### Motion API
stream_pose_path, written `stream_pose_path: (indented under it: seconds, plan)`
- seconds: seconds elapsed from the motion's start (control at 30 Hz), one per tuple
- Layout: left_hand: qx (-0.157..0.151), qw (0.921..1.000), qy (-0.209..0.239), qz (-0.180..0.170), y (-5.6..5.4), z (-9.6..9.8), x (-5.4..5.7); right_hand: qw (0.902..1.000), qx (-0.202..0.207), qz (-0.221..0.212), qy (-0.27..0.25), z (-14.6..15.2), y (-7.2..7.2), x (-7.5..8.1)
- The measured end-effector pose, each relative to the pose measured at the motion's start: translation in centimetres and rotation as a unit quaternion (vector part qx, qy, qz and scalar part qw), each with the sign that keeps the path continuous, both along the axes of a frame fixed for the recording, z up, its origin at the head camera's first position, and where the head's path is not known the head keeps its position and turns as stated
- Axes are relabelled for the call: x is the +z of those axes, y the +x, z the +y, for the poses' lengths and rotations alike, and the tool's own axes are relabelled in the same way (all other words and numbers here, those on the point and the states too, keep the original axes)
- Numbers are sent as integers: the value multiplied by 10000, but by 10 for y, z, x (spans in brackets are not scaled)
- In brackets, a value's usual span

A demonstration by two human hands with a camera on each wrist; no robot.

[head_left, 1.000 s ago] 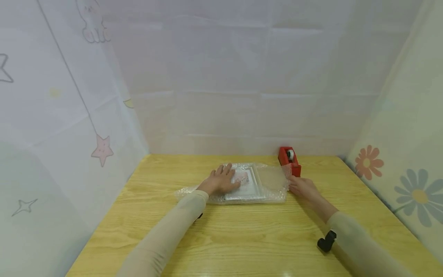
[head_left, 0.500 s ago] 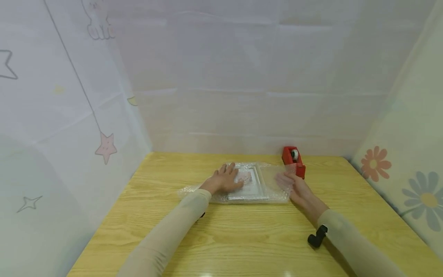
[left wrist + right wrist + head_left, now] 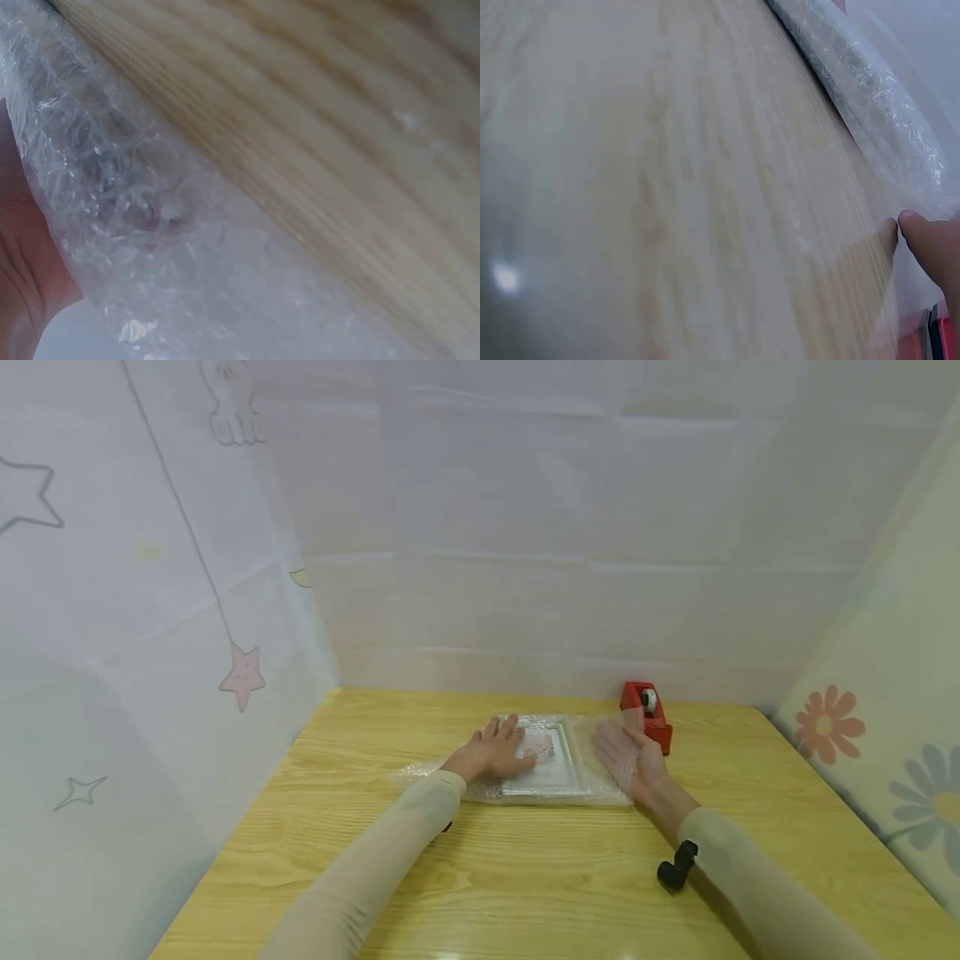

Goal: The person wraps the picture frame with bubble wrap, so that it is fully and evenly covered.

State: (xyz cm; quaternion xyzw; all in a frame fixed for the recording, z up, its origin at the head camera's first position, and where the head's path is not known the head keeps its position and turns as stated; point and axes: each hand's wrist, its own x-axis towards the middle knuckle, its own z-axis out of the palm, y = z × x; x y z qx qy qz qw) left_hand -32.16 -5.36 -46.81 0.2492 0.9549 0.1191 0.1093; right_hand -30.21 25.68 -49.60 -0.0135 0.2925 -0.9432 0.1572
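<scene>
A white picture frame (image 3: 573, 768) with a pinkish print lies on the table, wrapped in clear bubble wrap (image 3: 600, 791). My left hand (image 3: 495, 756) rests on the frame's left part with its fingers spread. At the right end, my right hand (image 3: 641, 764) holds the loose flap of wrap, its fingers showing through the film beneath it and its thumb at the edge. The right wrist view shows the thumb and a fingertip close together at the bubble wrap (image 3: 877, 112). Bubble wrap (image 3: 172, 247) fills much of the left wrist view beside the palm.
A red tape dispenser (image 3: 647, 717) with a white roll stands just behind my right hand. The wooden table (image 3: 525, 877) ends at a pale cloth backdrop (image 3: 487, 568), with printed side walls at left and right. Spare wrap (image 3: 414, 772) sticks out left of the frame.
My right hand has slid its fingers farther under the right flap of wrap and lifted it slightly. My left hand stays on the frame. The head view has shifted a little left.
</scene>
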Motion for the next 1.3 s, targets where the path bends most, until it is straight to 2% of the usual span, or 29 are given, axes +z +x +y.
stream_pose_path:
  seconds: [0.27, 0.5, 0.67, 0.8, 0.87, 0.9, 0.97, 1.0, 1.1, 1.13, 1.2, 1.23, 1.3]
  plan:
    - [-34, 9999, 61, 89, -4, 5, -1, 9981, -131, -9, -609, -2, 2, 7]
    - [-25, 10000, -49, 60, -2, 7, -2, 9971, 4, 108, -756, -6, 1, 14]
    - [47, 9999, -107, 89, -3, 9, -1, 9985, 86, 411, -348, -13, -4, 26]
    - [111, 9998, -151, 57, -4, 10, 0, 9978, -3, 571, 343, -24, -9, 37]
    - [126, 9998, -180, 37, -4, 11, 1, 9941, -69, 671, 845, -30, -11, 41]
    - [96, 9998, -150, 58, -6, 11, -2, 9896, -183, 753, 1213, -33, -12, 42]
    - [87, 9998, -162, 58, -6, 12, -1, 9801, -324, 831, 1775, -41, -15, 45]
    - [90, 9998, -155, 58, -6, 12, -1, 9719, -411, 869, 2149, -45, -15, 46]
    - [55, 9999, -111, 86, -5, 12, 0, 9373, -629, 983, 3284, -55, -17, 47]
    - [66, 9999, -118, 56, -2, 12, 4, 9282, -583, 996, 3538, -58, -17, 48]
    - [57, 9999, -111, 60, -2, 12, 4, 9040, -525, 1020, 4118, -63, -16, 47]
    - [59, 9999, -117, 67, -1, 11, 5, 8992, -507, 1044, 4219, -66, -16, 46]
    - [56, 9999, -121, 38, -1, 10, 5, 8973, -451, 947, 4287, -72, -17, 44]
